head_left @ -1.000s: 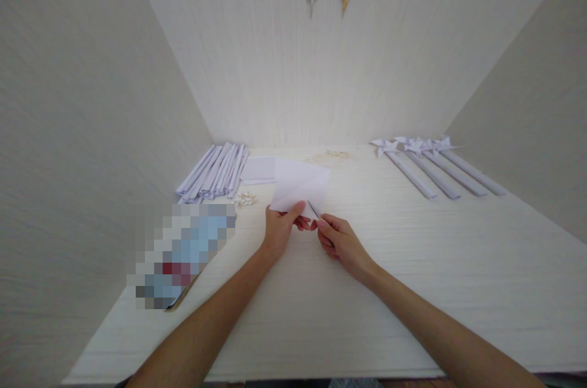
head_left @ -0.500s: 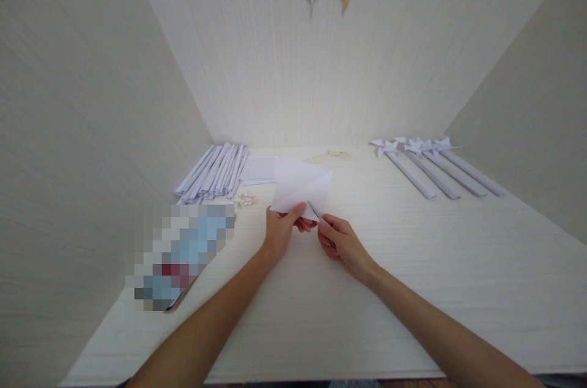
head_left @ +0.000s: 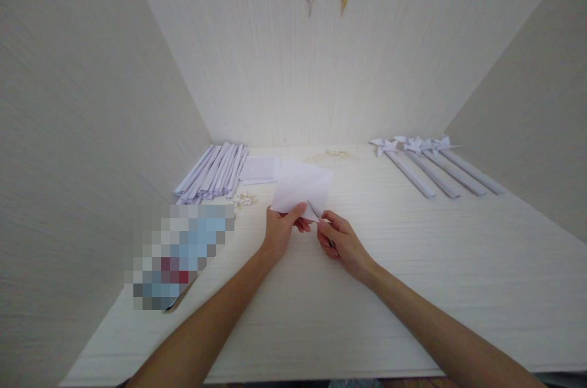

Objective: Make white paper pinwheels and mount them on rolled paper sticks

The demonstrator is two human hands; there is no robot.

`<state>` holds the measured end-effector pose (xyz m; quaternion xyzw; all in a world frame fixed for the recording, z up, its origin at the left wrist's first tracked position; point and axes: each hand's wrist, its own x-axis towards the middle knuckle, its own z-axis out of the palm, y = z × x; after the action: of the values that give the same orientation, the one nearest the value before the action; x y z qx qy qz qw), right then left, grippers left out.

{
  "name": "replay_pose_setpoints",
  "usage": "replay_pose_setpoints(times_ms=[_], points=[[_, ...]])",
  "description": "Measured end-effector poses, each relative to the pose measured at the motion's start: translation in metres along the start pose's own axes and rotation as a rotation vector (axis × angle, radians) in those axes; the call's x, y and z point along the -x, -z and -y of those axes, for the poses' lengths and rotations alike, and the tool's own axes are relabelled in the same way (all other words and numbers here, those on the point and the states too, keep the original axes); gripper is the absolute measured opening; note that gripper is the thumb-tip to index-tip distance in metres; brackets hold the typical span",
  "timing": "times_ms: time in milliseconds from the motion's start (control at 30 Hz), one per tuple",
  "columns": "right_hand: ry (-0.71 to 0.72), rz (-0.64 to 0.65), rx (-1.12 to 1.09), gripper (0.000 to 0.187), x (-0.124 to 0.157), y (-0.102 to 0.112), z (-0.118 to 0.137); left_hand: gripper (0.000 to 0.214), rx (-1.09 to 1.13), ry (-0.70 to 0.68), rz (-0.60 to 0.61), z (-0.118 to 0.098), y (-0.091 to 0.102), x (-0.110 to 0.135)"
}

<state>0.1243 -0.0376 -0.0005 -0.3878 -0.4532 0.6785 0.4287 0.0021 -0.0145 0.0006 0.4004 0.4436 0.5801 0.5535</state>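
My left hand [head_left: 280, 230] pinches the near edge of a white sheet of paper [head_left: 302, 183], thumb on top and fingers underneath. My right hand [head_left: 340, 236] is closed around a pair of scissors [head_left: 313, 209]. Only a thin dark blade lies across the paper's near right corner; most of the handles are hidden in the fingers. Both hands are just above the table, close together. Behind the held sheet, to its left, lies a stack of square paper sheets [head_left: 258, 168].
Rolled paper sticks [head_left: 213, 173] are piled at the back left. Small white and gold pieces [head_left: 245, 199] lie in front of them, more pins [head_left: 337, 153] at the back. A blurred-out phone-like object [head_left: 188, 256] is at left. Several paper pinwheels [head_left: 424, 162] rest at back right.
Almost nothing differs. The right hand and scissors have shifted very slightly at the paper's near right corner; the left hand keeps its hold.
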Motion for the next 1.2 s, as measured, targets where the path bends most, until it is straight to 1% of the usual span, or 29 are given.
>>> replay_pose_setpoints(times_ms=[233, 533, 1067, 1200], points=[[0.001, -0.006, 0.019, 0.029, 0.0003, -0.0003, 0.0002, 0.026, -0.047, 0.021, -0.008, -0.0012, -0.0011, 0.0010], [-0.020, -0.014, 0.010, 0.028, 0.0003, -0.0004, 0.0006, 0.022, -0.001, 0.001, -0.007, -0.0015, -0.0021, 0.0017], [-0.015, -0.026, 0.002, 0.029, 0.0002, -0.0006, 0.0000, 0.027, -0.085, -0.012, -0.012, 0.0020, -0.0006, 0.0003], [-0.011, -0.023, 0.003, 0.029, -0.0004, 0.0005, -0.0007, 0.027, -0.077, -0.012, -0.007, 0.0022, -0.0006, 0.0002]])
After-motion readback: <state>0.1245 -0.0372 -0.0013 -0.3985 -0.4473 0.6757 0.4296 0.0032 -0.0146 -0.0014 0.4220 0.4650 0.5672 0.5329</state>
